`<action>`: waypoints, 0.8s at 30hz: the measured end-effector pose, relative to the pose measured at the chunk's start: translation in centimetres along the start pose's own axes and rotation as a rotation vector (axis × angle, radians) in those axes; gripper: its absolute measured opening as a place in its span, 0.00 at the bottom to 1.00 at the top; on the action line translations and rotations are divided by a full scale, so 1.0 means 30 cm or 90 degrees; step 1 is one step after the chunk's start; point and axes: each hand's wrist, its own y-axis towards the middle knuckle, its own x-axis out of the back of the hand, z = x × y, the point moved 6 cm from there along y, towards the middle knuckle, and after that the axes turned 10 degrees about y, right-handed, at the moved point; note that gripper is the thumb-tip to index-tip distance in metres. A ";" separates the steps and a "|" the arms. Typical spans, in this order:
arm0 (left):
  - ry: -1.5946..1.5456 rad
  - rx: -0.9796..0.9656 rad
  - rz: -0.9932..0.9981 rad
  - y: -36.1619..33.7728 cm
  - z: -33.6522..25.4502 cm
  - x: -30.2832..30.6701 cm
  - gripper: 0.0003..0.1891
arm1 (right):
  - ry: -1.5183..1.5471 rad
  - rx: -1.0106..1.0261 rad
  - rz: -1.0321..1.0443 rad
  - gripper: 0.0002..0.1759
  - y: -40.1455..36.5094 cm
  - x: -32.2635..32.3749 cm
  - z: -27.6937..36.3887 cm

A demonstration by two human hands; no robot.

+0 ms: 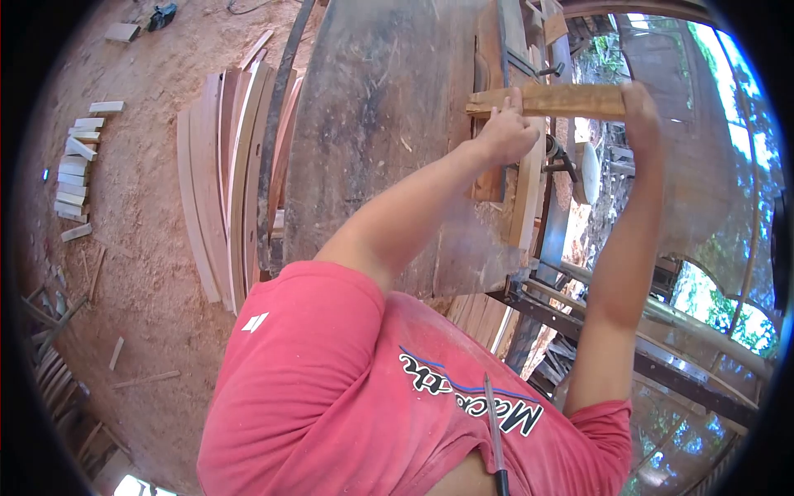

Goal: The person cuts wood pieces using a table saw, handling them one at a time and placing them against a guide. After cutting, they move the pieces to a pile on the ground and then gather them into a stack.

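Note:
A short wooden board (pixel 571 101) lies across the right edge of a worn, dust-marked worktable (pixel 372 107) and sticks out past it. My left hand (pixel 507 132) grips it near its left end, some fingers laid over the top face. Wrapped round the far right end is my right hand (pixel 642 116), slightly blurred. Under the board's left end runs a reddish-brown wooden strip (pixel 490 62) set along the tabletop. The undersides of the board and some fingertips are hidden.
Metal clamp-like fittings (pixel 560 157) stick out along the table's right side. Long curved planks (pixel 219 182) lean against its left side. Several short wood blocks (pixel 73 178) lie on the dusty ground (pixel 141 273). A pen (pixel 494 422) hangs at my shirt.

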 end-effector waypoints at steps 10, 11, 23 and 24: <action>-0.011 -0.077 0.121 -0.393 0.060 -0.097 0.24 | 0.090 -0.374 -0.034 0.28 -0.938 -0.122 0.188; -0.007 -0.092 0.142 -0.469 0.050 -0.082 0.23 | 0.102 -0.317 -0.022 0.31 -1.026 -0.156 0.200; 0.180 0.049 0.037 -0.737 0.078 -0.066 0.07 | 0.234 -0.533 0.038 0.25 -1.723 -0.465 0.086; 0.187 0.039 0.049 -0.733 0.076 -0.072 0.07 | 0.241 -0.540 0.024 0.25 -1.747 -0.464 0.069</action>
